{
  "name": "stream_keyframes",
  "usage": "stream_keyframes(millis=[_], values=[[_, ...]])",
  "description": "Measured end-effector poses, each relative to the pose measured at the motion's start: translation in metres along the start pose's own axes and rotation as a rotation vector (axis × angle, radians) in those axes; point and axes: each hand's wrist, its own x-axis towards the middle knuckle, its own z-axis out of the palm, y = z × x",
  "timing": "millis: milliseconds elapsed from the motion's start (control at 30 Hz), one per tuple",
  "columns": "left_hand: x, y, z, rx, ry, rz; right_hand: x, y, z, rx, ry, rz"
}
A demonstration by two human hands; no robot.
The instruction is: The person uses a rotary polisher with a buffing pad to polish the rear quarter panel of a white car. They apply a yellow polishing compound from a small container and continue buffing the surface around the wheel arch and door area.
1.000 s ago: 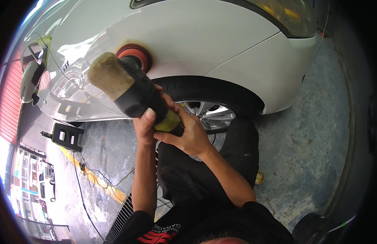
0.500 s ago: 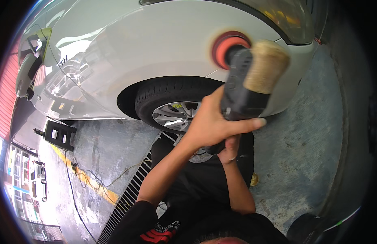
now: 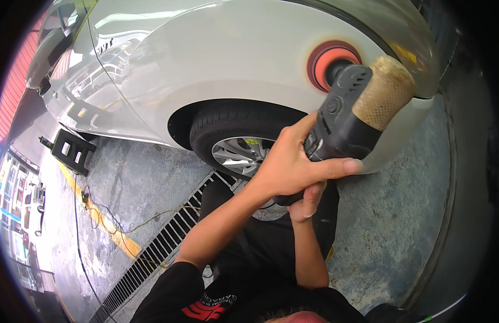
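Observation:
A black power polisher (image 3: 341,121) with a tan mesh-textured cover (image 3: 386,94) on its head slants up to the right. Its round orange and maroon pad (image 3: 320,62) lies against the pale silver car panel (image 3: 233,54) above the wheel. My left hand (image 3: 289,161) wraps round the tool's body, thumb stretched across it. Below, my right hand (image 3: 306,203) closes on the lower part of the polisher, partly hidden behind my left wrist.
The car's tyre (image 3: 206,132) and alloy wheel (image 3: 241,153) are close in front of my knees. A slotted floor drain (image 3: 152,242) runs diagonally at left, with loose cables (image 3: 107,218) beside it. Farther left stands a black step stool (image 3: 72,151). A dark wall (image 3: 470,177) rises at right.
The view has shifted, and the polisher appears farther right in it. Its pad stays against the panel, slightly farther right of the wheel arch. Both hands keep their hold.

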Motion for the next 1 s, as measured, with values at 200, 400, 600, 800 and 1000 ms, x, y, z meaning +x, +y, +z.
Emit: stream_keyframes(millis=[200,400,600,800,1000], values=[[-0.013,0.0,-0.036,-0.143,0.083,0.054,0.02,-0.001,0.048,0.109,-0.053,0.104],[-0.024,-0.015,-0.079,-0.158,0.127,0.105,0.04,-0.021,0.093,0.15,-0.13,0.167],[-0.03,-0.043,-0.112,-0.251,0.123,0.179,0.057,-0.025,0.112,0.034,-0.301,0.174],[-0.035,-0.058,-0.096,-0.507,0.235,0.331,0.068,-0.052,0.091,-0.266,-0.464,0.237],[-0.021,-0.065,-0.025,-0.466,0.207,0.235,0.047,-0.048,0.016,-0.19,-0.266,0.053]])
